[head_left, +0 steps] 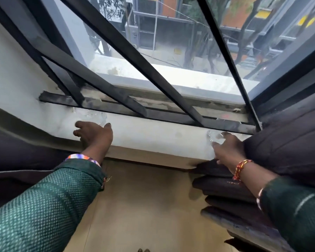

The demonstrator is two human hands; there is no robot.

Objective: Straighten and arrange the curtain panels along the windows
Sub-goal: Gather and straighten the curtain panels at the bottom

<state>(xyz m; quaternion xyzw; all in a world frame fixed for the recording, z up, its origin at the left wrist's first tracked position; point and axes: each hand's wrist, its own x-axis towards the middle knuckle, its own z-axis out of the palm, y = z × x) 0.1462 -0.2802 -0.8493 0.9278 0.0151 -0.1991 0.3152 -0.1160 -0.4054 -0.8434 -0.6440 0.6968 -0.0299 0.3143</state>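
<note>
two dark curtain panels are counted: the right curtain panel [280,142] bunched in folds at the right of the window frame [135,51] and over the sill [153,135], and the left curtain panel [16,142] hanging at the left edge. the left hand [93,133] is over the sill with fingers loosely spread, holding nothing; the right hand [227,148] is beside the bunched folds, its grip not discernible. judgement: take the leading edge and draw the folds evenly, not in a clump.

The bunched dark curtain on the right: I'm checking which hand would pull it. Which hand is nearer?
Right. The right hand lies beside the bunched dark curtain, at its folds; the left hand is over the white sill, well apart.
</note>
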